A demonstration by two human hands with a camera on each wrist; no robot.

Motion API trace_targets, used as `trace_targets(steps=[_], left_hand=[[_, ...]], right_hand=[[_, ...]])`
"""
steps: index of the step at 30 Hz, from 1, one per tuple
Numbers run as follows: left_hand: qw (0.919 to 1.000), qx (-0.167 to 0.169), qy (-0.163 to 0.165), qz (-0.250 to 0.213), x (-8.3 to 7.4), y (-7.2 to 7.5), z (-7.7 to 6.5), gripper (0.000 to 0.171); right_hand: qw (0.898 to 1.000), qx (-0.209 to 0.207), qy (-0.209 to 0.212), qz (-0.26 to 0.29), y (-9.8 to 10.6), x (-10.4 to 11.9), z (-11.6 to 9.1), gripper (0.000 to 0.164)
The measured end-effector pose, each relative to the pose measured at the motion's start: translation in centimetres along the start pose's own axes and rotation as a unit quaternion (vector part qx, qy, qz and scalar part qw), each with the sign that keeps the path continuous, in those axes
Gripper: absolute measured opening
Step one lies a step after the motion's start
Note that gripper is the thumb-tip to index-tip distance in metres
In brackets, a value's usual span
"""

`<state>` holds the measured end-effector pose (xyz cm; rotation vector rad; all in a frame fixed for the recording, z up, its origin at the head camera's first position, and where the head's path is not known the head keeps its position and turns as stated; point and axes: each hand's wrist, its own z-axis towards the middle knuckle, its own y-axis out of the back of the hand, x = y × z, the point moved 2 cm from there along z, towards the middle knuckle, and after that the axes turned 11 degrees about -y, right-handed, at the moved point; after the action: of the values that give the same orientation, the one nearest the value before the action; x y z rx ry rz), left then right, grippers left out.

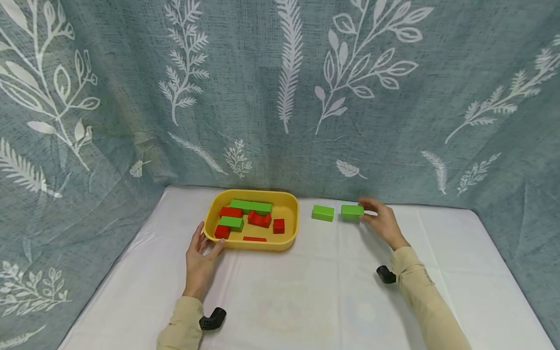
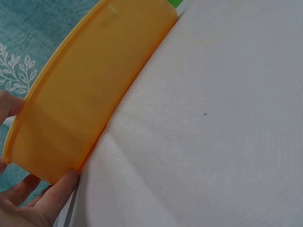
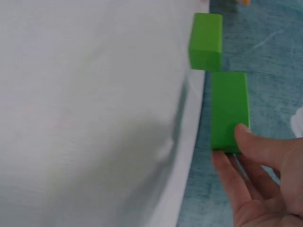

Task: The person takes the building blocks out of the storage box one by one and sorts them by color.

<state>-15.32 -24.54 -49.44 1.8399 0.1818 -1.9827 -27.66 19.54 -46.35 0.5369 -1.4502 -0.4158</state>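
My left hand (image 1: 200, 267) grips the near left corner of a yellow plastic tray (image 1: 262, 245), thumb on the front rim and fingers round the left side. In the left wrist view, fingertips press low on the tray's wall (image 2: 80, 80). Out to the right, my right hand (image 1: 386, 226) pinches a green block (image 1: 352, 211) by its right end, between thumb and fingers. Its shadow falls on the cloth in the right wrist view, where the block (image 3: 229, 111) shows whole. Just left of it lies a second green block (image 1: 323, 213).
Inside the tray are several green blocks (image 1: 231, 222) and red blocks (image 1: 278, 226), including a notched red one (image 1: 259, 219). A white cloth (image 1: 297, 291) covers the table. Behind it hangs a teal leaf-patterned curtain (image 1: 253, 97). Black devices (image 1: 213, 319) sit at both wrists.
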Motion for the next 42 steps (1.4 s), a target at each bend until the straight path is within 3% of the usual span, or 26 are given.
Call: trace_targets(steps=[7,20,26,33,42], left_hand=[[1.0000,0.001,0.001,0.004,0.0,0.1,0.1,0.079],[0.9999,0.011,-0.006,0.007,0.1,0.0,0.0,0.079],[0.9999,0.007,-0.008,0.003,0.2,0.0,0.0,0.079],[0.9999,0.001,-0.010,-0.003,0.2,0.3,0.2,0.079],[0.9999,-0.002,-0.006,-0.016,0.3,0.1,0.2,0.079]], right_hand=[[1.000,-0.011,0.003,-0.005,-0.3,-0.8,0.1,0.048],[0.998,0.015,-0.025,-0.054,-0.4,-2.1,-0.2,0.044],[0.997,0.041,-0.051,-0.029,0.1,-0.6,0.1,0.051],[0.999,0.041,-0.012,-0.016,-0.4,2.5,1.0,0.048],[0.997,0.065,0.018,-0.021,-3.3,6.3,2.0,0.048]])
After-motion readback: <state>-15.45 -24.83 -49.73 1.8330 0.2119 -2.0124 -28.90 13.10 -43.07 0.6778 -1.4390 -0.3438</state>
